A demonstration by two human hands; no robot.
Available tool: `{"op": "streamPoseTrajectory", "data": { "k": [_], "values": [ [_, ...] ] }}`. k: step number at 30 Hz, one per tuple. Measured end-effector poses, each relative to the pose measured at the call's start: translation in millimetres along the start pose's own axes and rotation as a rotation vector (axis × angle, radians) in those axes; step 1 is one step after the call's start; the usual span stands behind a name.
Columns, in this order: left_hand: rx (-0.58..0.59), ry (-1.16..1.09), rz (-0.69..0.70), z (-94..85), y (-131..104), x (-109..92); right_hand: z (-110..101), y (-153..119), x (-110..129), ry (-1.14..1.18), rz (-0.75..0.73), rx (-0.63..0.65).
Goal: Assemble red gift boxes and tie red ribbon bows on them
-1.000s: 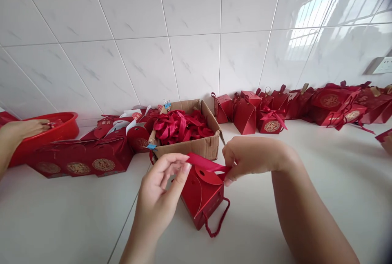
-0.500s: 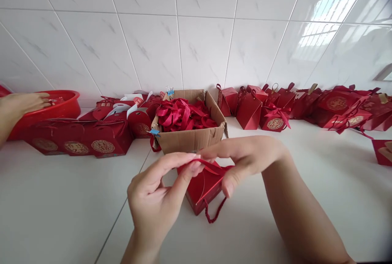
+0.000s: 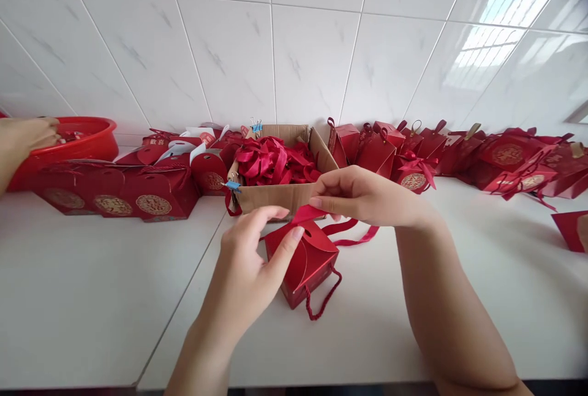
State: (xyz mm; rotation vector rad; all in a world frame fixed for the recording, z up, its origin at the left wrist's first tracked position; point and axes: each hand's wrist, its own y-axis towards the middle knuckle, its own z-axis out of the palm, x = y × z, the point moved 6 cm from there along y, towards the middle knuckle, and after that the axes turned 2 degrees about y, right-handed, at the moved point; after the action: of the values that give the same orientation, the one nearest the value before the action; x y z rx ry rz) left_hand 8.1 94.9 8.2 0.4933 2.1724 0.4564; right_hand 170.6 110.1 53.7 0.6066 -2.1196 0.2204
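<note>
A small red gift box (image 3: 316,257) stands on the white table with a twisted cord handle (image 3: 315,315) drooping from its near side. A red satin ribbon (image 3: 305,214) runs over the box's top, and its tail loops out behind to the right. My right hand (image 3: 365,197) pinches this ribbon between thumb and fingers, just above the box. At the box's left side is my left hand (image 3: 250,258), thumb and index finger apart around the ribbon's near end without visibly gripping it.
Behind the gift box is a cardboard box (image 3: 275,200) of red ribbons, with blue binder clips on its edge. Red gift boxes line the wall, some at left (image 3: 169,194), others at right (image 3: 505,157). Another person's hand (image 3: 27,138) reaches into a red basin (image 3: 98,144).
My left hand has let the ribbon out of its pinch, and its fingers have spread. My right hand has moved up and back and now pinches the ribbon. The view has shifted slightly.
</note>
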Motion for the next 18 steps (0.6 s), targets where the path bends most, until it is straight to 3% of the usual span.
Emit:
{"op": "streamPoseTrajectory", "data": {
  "k": [2,4,11,18],
  "values": [
    [0.137,0.086,-0.031,8.1,0,6,-6,-1,-7,-0.138,0.056,-0.021],
    [0.195,0.123,-0.062,13.4,-2,12,-9,-1,-15,-0.263,0.114,-0.019],
    [0.296,0.050,-0.104,32.5,-8,14,-6,1,-25,-0.384,0.201,0.034],
    [0.314,0.052,-0.100,40.2,-7,10,-3,4,-23,-0.342,0.162,0.065]
  ]
}}
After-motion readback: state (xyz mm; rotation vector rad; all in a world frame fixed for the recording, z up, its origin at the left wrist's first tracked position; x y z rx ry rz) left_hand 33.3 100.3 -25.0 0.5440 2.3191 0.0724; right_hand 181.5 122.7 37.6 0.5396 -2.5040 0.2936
